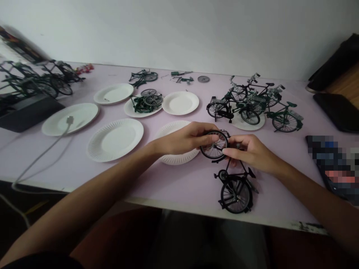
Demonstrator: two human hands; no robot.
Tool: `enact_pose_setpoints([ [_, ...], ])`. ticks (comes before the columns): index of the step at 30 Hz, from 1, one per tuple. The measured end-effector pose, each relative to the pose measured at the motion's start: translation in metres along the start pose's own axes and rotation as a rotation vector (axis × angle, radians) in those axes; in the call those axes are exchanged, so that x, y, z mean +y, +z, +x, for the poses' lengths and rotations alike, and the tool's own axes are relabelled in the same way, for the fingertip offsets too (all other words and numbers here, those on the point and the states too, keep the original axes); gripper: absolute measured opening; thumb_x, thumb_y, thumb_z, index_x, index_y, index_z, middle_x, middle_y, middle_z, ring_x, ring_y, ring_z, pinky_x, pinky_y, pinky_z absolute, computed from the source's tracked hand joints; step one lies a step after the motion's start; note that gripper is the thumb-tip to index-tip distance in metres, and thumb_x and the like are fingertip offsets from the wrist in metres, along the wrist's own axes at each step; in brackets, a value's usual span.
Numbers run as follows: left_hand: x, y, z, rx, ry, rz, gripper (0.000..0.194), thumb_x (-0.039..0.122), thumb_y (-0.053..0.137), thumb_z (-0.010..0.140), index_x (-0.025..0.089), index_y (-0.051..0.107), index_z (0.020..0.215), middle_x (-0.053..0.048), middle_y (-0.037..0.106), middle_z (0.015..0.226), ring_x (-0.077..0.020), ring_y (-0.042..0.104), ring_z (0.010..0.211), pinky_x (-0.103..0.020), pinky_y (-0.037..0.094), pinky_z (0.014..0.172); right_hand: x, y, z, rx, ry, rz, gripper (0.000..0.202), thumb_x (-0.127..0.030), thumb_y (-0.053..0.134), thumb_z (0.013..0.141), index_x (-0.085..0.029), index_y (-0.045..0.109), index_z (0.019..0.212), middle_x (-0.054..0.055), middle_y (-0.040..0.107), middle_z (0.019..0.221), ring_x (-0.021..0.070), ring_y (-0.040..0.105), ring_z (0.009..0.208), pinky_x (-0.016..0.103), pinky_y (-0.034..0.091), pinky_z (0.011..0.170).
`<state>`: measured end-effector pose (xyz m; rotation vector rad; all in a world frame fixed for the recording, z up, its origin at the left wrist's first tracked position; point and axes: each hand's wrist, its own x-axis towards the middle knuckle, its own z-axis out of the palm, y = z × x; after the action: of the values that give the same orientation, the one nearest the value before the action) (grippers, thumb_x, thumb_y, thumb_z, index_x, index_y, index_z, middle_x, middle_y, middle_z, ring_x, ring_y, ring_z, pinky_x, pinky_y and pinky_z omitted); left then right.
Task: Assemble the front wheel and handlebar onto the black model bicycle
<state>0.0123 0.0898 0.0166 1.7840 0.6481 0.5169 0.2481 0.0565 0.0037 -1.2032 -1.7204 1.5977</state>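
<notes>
At four o'clock, my left fingers (206,140) pinch the front wheel (212,152), my right fingers (235,153) the front end of the model bicycle (223,175). Its rear wheel (237,195) looks fitted; the front's seating I cannot tell. At twelve, loose parts (183,79) lie unassembled.

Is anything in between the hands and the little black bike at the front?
Nothing I can see. The left hand and right hand both already touch the little black bike, around its upper wheel.
</notes>
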Motion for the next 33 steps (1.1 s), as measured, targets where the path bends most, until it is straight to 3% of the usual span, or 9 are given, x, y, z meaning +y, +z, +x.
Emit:
enact_pose_setpoints([
  [14,0.001,0.004,-0.001,0.021,-0.007,0.036,0.027,0.037,0.063,0.097,0.012,0.068,0.104,-0.002,0.059,0.079,-0.0093,0.049,0.067,-0.020,0.041,0.057,-0.002,-0.001,-0.001,-0.005,-0.007,0.017,0.027,-0.041,0.076,0.086,-0.016,0.068,0.089,0.000,0.071,0.067,0.0107,0.067,0.058,0.021,0.055,0.058],
  [21,-0.001,0.008,0.003,0.022,0.026,-0.025,0.021,0.032,0.063,0.096,0.012,0.067,0.100,-0.001,0.060,0.075,-0.0091,0.053,0.065,-0.019,0.044,0.058,-0.001,-0.001,-0.001,-0.119,0.035,-0.006,0.033,-0.046,0.074,0.087,-0.014,0.069,0.094,0.005,0.074,0.073,0.0119,0.066,0.056,0.022,0.053,0.052],
  [33,-0.003,0.014,0.003,0.129,0.035,-0.064,0.020,0.030,0.065,0.096,0.011,0.070,0.089,-0.002,0.063,0.077,-0.0083,0.054,0.068,-0.019,0.044,0.061,-0.002,0.002,-0.002,-0.082,0.022,-0.040,0.033,-0.046,0.071,0.089,-0.014,0.070,0.090,0.004,0.073,0.068,0.0106,0.065,0.054,0.019,0.052,0.051],
])
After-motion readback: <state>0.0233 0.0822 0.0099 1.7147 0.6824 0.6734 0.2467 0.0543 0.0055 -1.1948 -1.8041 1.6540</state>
